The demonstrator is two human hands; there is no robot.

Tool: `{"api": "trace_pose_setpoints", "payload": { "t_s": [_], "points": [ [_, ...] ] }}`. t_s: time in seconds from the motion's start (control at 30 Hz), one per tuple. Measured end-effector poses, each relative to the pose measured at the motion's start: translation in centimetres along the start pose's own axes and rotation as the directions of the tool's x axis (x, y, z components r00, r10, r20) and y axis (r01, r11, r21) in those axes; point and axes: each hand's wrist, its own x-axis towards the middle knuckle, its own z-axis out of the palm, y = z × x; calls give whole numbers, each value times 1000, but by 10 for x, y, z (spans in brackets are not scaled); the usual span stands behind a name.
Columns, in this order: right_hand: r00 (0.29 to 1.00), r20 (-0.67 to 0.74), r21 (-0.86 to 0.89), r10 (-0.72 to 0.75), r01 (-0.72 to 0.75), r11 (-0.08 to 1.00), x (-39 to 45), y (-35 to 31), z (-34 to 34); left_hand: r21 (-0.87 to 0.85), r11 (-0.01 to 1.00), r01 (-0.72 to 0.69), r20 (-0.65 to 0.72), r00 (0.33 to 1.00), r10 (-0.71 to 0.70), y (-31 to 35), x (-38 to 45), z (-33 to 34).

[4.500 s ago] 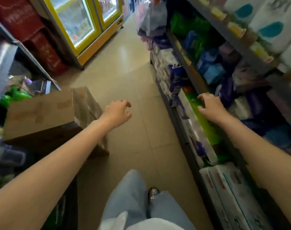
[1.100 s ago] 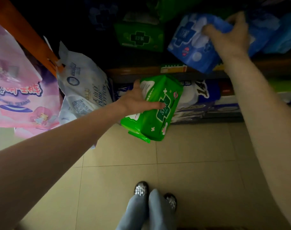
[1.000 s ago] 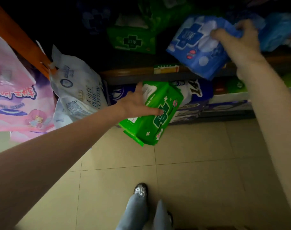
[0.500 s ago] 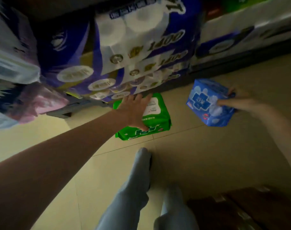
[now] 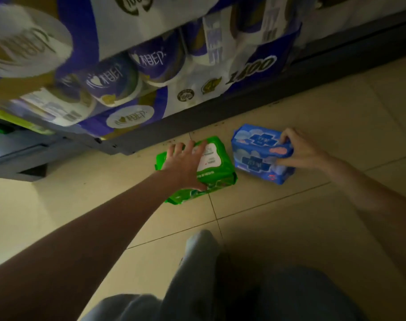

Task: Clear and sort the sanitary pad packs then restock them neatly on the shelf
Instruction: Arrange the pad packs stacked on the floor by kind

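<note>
Down at floor level, the big purple-and-white packs of toilet roll point(image 5: 132, 72) fill the bottom of the dark shelf unit point(image 5: 220, 112), stacked tight and bulging out over its base. Below them runs the pale tiled floor point(image 5: 278, 205), and the person's grey trouser legs point(image 5: 197, 274) show at the near edge. Two pad packs lie on the tiles just in front of the shelf base, side by side and a little apart. The green pack point(image 5: 217, 169) lies flat, white label up, and the left hand point(image 5: 185, 165) rests on top of it with fingers spread and thumb curled round its near edge. The blue pack point(image 5: 255, 151) lies to its right; the right hand point(image 5: 301, 149) grips its right end, fingers curled over the top and thumb underneath.
</note>
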Motion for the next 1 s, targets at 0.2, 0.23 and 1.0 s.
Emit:
{"api": "trace_pose_setpoints", "payload": {
  "t_s": [0.2, 0.23, 1.0],
  "points": [
    [995, 74, -80, 68, -62, 995, 18, 35, -2, -115, 989, 89, -24, 995, -93, -16, 25, 30],
    [994, 80, -132, 71, -60, 989, 18, 31, -4, -182, 977, 114, 15, 993, -113, -16, 26, 29],
    [904, 409, 863, -120, -341, 371, -13, -88, 54, -799, -592, 106, 93, 994, 52, -21, -9, 25]
  ]
}}
